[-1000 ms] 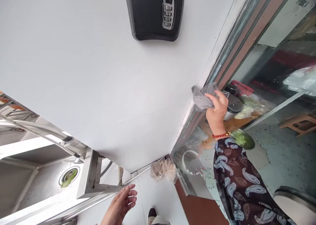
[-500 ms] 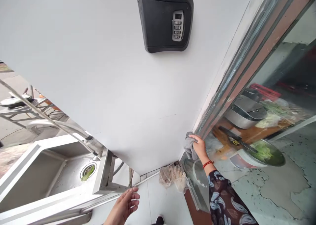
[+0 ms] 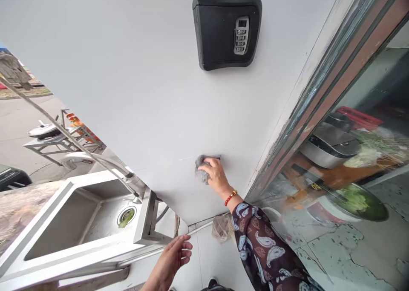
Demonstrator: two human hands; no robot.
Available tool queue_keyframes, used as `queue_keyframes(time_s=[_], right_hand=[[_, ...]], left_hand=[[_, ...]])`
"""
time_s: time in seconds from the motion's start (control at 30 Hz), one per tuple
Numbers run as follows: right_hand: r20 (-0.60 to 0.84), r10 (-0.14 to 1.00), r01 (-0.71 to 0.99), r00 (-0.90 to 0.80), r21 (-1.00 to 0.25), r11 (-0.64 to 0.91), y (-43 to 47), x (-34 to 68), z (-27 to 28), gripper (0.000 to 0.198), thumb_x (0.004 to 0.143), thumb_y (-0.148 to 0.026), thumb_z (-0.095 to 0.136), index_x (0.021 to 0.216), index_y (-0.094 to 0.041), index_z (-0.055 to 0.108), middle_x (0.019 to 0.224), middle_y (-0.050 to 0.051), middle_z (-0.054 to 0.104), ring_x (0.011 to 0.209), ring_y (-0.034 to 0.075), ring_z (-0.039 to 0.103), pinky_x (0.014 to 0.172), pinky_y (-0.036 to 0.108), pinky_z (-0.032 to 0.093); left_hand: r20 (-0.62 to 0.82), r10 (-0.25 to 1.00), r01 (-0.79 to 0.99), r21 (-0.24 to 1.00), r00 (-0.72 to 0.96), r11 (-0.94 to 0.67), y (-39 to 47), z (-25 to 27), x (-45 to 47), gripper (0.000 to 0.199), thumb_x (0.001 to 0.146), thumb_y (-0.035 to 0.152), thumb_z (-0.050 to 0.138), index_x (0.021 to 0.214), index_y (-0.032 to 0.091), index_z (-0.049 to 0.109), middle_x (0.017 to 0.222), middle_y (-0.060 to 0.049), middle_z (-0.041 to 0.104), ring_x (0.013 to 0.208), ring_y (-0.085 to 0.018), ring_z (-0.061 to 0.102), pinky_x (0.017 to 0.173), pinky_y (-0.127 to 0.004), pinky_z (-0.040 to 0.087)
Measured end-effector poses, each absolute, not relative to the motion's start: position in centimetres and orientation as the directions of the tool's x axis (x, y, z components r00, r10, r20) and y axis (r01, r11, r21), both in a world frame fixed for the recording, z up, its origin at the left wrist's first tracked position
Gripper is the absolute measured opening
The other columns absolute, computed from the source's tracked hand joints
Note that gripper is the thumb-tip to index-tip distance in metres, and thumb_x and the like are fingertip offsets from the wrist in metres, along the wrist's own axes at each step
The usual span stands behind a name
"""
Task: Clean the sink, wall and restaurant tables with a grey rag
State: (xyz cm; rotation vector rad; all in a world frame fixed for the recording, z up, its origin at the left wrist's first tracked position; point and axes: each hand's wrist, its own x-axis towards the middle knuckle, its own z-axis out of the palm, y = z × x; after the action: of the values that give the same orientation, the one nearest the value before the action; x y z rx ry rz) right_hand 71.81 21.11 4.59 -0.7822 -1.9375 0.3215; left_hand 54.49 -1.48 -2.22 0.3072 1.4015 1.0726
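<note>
My right hand (image 3: 217,176) grips a crumpled grey cloth (image 3: 203,171) and presses it against the lower part of the white wall (image 3: 143,90). A red bead bracelet circles that wrist, below a dark paisley sleeve. Low in the middle of the view, my left hand (image 3: 172,257) hangs in the air with loosely curled fingers, holding nothing. It is nearest to the front corner of the metal sink (image 3: 140,235). Higher on the wall is a black key lock box (image 3: 220,31) with number dials.
Right of the wall, a glass pane in a worn frame (image 3: 295,108) shows a counter with a knife, a metal appliance (image 3: 335,142) and a bowl of greens (image 3: 354,199). A plastic bag (image 3: 221,228) lies on the floor at the wall's foot. A hose (image 3: 64,131) crosses above the sink.
My right hand has moved left with the cloth, from the wall's edge beside the window frame to the middle of the wall. My left hand stays low and empty; the view has shifted slightly.
</note>
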Motion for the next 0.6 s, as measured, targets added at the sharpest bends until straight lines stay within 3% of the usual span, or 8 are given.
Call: queue_keyframes(time_s=[0.07,0.13,0.23,0.33,0.4,0.43,0.5,0.6], right_hand=[[0.665,0.626,0.345,-0.407,-0.523,0.78,19.5,72.1,3.8,0.061,0.06,0.011,0.043,0.093,-0.028,0.076,0.113,0.004,0.065,0.108,0.023,0.058,0.097,0.038,0.052],[0.722,0.616,0.362,-0.315,-0.509,0.781,19.2,74.8,5.9,0.061,0.062,0.009,0.044,0.097,-0.028,0.076,0.116,0.005,0.064,0.111,0.023,0.059,0.099,0.038,0.052],[0.848,0.529,0.443,0.04,-0.49,0.751,21.5,80.2,13.1,0.068,0.064,0.004,0.042,0.117,-0.027,0.07,0.128,0.007,0.056,0.127,0.025,0.053,0.111,0.042,0.044],[0.824,0.393,0.475,0.407,-0.559,0.68,24.8,82.1,20.5,0.078,0.067,-0.001,0.039,0.14,-0.024,0.054,0.143,0.011,0.043,0.142,0.029,0.039,0.118,0.051,0.034],[0.796,0.355,0.485,0.49,-0.587,0.648,25.9,80.0,22.7,0.08,0.07,-0.002,0.039,0.147,-0.022,0.045,0.151,0.013,0.033,0.148,0.032,0.028,0.12,0.057,0.028],[0.816,0.359,0.503,0.452,-0.566,0.653,25.8,78.0,22.7,0.079,0.072,-0.002,0.039,0.147,-0.023,0.045,0.153,0.012,0.03,0.149,0.032,0.024,0.121,0.058,0.025],[0.905,0.392,0.524,0.167,-0.418,0.742,24.6,73.1,20.6,0.076,0.073,0.001,0.04,0.144,-0.025,0.05,0.152,0.01,0.034,0.147,0.03,0.026,0.123,0.056,0.022],[0.86,0.339,0.36,-0.382,-0.2,0.911,20.8,66.9,15.3,0.072,0.071,0.005,0.043,0.13,-0.033,0.063,0.138,0.002,0.054,0.132,0.022,0.046,0.117,0.042,0.038]], left_hand=[[-0.62,0.767,-0.42,0.749,-0.167,0.513,-1.4,-2.0,54.7,0.049,0.066,0.045,0.086,0.097,0.012,0.068,0.075,-0.005,0.069,0.063,-0.013,0.062,0.062,-0.025,0.05],[-0.607,0.777,-0.429,0.755,-0.168,0.497,-1.8,-1.9,54.5,0.049,0.065,0.047,0.086,0.096,0.013,0.068,0.075,-0.005,0.068,0.063,-0.013,0.062,0.061,-0.025,0.05],[-0.609,0.764,-0.451,0.755,-0.212,0.477,-3.1,-2.1,53.4,0.049,0.065,0.046,0.087,0.096,0.013,0.069,0.076,-0.005,0.069,0.062,-0.013,0.062,0.06,-0.025,0.05],[-0.603,0.746,-0.485,0.761,-0.284,0.431,-4.1,-2.4,52.2,0.05,0.062,0.045,0.088,0.096,0.014,0.069,0.076,-0.005,0.069,0.062,-0.014,0.063,0.061,-0.026,0.051],[-0.593,0.739,-0.498,0.768,-0.32,0.401,-4.4,-2.4,51.6,0.049,0.06,0.044,0.089,0.094,0.015,0.069,0.075,-0.005,0.069,0.061,-0.015,0.063,0.06,-0.026,0.051],[-0.591,0.737,-0.5,0.77,-0.326,0.396,-4.4,-2.2,51.5,0.048,0.06,0.043,0.089,0.093,0.015,0.069,0.074,-0.005,0.068,0.06,-0.015,0.062,0.059,-0.026,0.051],[-0.595,0.748,-0.496,0.764,-0.294,0.412,-4.2,-1.6,51.3,0.046,0.061,0.042,0.089,0.093,0.015,0.069,0.074,-0.005,0.068,0.061,-0.015,0.062,0.06,-0.026,0.051],[-0.586,0.779,-0.493,0.757,-0.224,0.428,-4.1,-1.0,51.1,0.047,0.064,0.043,0.088,0.095,0.013,0.069,0.077,-0.006,0.068,0.063,-0.015,0.062,0.061,-0.026,0.051]])
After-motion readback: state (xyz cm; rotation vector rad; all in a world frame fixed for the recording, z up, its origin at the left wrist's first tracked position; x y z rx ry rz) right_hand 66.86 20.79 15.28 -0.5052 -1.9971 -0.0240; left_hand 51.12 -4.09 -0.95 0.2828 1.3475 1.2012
